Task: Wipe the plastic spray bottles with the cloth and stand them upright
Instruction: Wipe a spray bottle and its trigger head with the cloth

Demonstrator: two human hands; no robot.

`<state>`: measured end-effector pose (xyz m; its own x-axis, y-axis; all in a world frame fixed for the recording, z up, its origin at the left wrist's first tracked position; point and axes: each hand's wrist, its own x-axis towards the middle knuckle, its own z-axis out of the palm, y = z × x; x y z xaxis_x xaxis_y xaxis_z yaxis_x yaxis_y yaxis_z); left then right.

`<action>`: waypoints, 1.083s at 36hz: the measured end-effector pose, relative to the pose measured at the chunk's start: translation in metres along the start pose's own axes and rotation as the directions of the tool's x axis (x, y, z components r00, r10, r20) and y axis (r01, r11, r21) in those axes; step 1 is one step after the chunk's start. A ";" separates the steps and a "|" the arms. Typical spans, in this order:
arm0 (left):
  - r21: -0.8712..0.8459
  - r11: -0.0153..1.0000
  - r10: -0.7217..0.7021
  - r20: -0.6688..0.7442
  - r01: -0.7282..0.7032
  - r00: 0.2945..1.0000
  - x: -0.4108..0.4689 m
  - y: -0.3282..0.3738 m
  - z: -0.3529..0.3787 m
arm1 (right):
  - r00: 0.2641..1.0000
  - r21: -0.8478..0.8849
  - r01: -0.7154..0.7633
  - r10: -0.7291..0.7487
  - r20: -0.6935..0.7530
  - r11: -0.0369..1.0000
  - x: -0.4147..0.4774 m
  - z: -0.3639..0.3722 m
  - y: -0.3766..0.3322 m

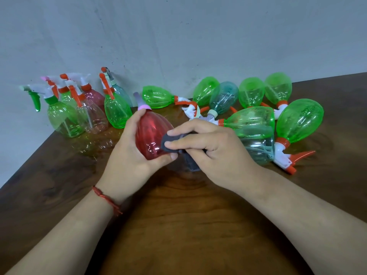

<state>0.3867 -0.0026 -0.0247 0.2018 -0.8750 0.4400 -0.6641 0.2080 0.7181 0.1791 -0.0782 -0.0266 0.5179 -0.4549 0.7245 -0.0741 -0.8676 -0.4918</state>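
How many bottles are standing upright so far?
6, at the table far left. Front row: green-collared bottle, clear bottle, green bottle. Back row: second green bottle, pink-red bottle, teal bottle. Others may be hidden behind them.

The tabletop (178, 215) is dark brown wood with wavy lines in it. It is shiny, and a lighter brown patch shows in the middle near the front. Its left edge runs at a slant up to the wall (178, 36). The wall is pale grey and stands right behind the tabletop. It has small dark spots and scuff marks. A thin red string bracelet (103, 197) is tied round a wrist, with a loose end hanging down.
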 end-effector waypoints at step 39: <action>-0.233 0.972 -0.032 0.035 0.040 0.999 0.002 -0.004 0.007 | 1.000 0.039 -0.025 0.024 0.005 0.999 0.000 -0.002 -0.001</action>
<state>0.3850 -0.0083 -0.0306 0.1976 -0.8961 0.3974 -0.4698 0.2692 0.8407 0.1775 -0.0778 -0.0253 0.5205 -0.4748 0.7096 -0.0535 -0.8476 -0.5279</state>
